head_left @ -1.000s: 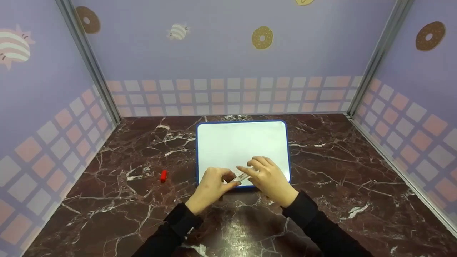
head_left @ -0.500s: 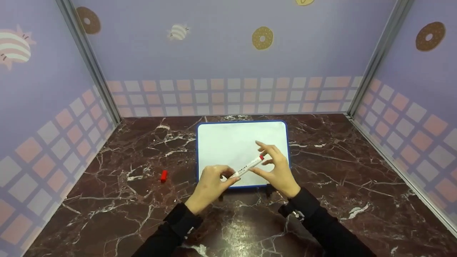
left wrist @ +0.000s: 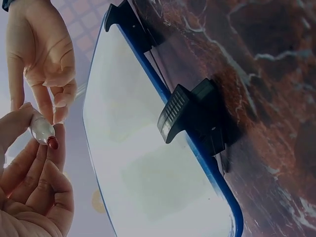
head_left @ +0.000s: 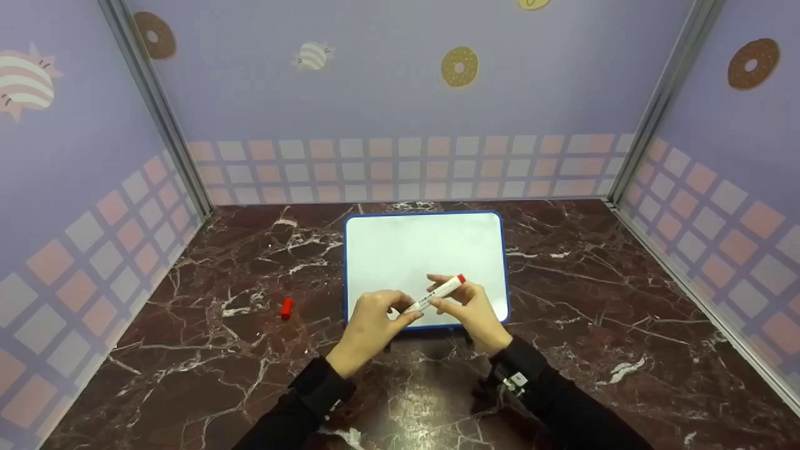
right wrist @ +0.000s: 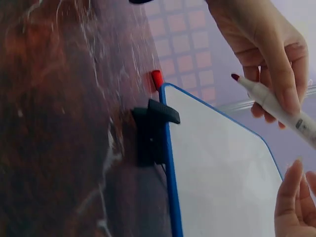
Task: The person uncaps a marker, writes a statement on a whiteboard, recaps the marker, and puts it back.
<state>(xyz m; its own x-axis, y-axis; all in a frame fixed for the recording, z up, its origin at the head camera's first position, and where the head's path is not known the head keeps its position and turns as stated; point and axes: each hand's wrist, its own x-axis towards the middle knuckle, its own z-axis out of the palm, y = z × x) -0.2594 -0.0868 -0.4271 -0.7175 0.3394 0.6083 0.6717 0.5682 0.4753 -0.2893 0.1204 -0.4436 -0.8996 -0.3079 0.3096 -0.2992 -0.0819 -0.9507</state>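
My left hand [head_left: 373,319] pinches a white marker [head_left: 431,296] between thumb and fingers, near its uncapped end. The marker's red tip [right wrist: 235,77] points down and away from the palm in the right wrist view. The red end of the marker slants up to the right, beside my right hand [head_left: 476,310]. That hand's thumb and loosely bent fingers lie on either side of the barrel; whether they press on it is not plain. Both hands hover over the lower part of a blue-edged whiteboard [head_left: 419,250]. A red marker cap [head_left: 286,308] lies on the table to the left.
The dark marbled tabletop [head_left: 581,300] surrounds the whiteboard. Black clips [left wrist: 177,111] grip the board's near edge. Patterned purple walls [head_left: 387,94] with metal posts [head_left: 662,100] enclose the back and sides.
My right hand first covers the marker, then spreads away to the right, and now sits lower and further left beside the barrel. My left hand barely moves and keeps its pinch.
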